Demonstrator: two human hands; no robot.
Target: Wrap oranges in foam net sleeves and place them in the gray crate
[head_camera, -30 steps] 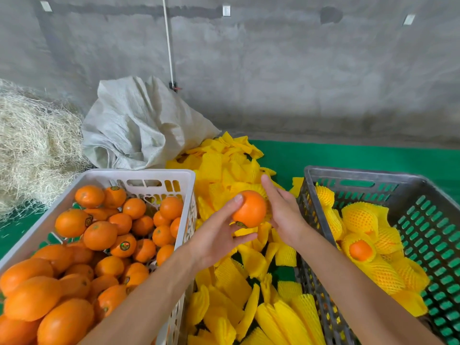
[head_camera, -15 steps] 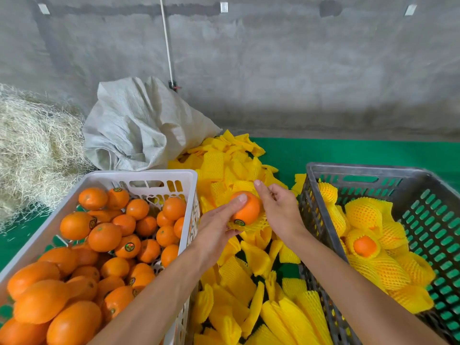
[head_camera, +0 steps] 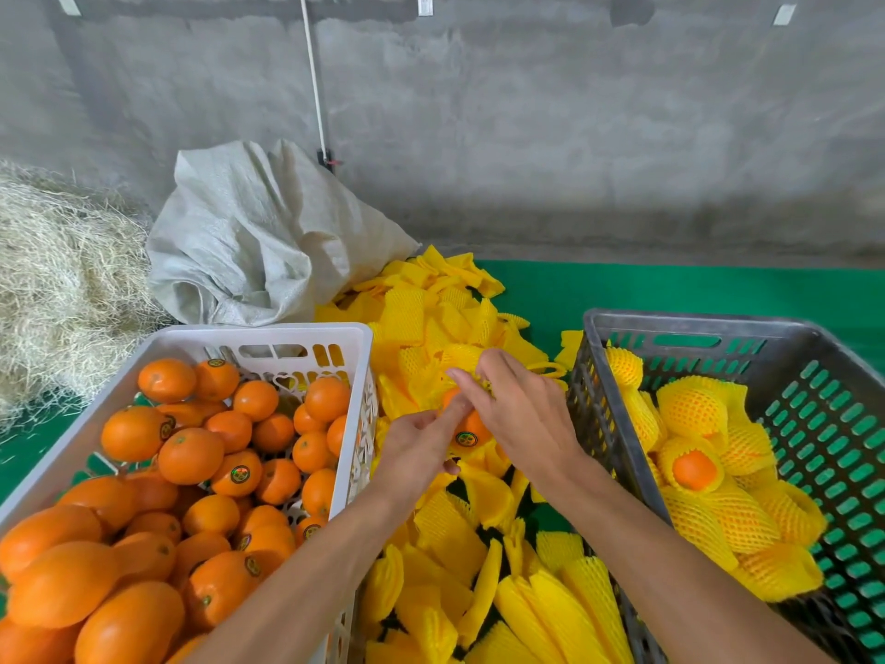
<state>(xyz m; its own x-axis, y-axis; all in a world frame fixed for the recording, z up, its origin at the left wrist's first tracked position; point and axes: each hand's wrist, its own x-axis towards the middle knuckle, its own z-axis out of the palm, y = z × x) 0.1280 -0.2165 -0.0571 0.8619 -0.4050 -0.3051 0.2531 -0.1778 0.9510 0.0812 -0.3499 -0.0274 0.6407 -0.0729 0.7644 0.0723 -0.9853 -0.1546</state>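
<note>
Both hands meet over the pile of loose yellow foam net sleeves (head_camera: 431, 328) lying between the two crates. Left hand (head_camera: 421, 448) grips one orange (head_camera: 471, 431) from the left side, index finger stretched across its top. Right hand (head_camera: 522, 414) covers the orange from the right and above, fingers curled down, pinching a bit of yellow sleeve (head_camera: 479, 383) at the fruit's top. How far the sleeve is on the orange can't be told; hands hide most of it.

Orange: bright, glossy, round, only a small patch visible between the hands, with a round dark sticker facing the camera low on the front.

White crate (head_camera: 268, 335) on the left, full of bare oranges (head_camera: 191, 452), many with the same round sticker. Gray crate (head_camera: 670, 328) on the right, slotted walls with green showing through, holds several wrapped oranges (head_camera: 692, 409) in yellow net; one (head_camera: 694, 469) has its orange top poking out of the sleeve. The held orange is outside both crates, above the sleeve pile, nearer the white crate's right wall.

More flattened sleeves are stacked in front near the forearms. Green mat (head_camera: 670, 289) underneath. Behind: crumpled white woven sack (head_camera: 258, 242), straw heap (head_camera: 57, 280) at left, concrete wall (head_camera: 527, 136).
</note>
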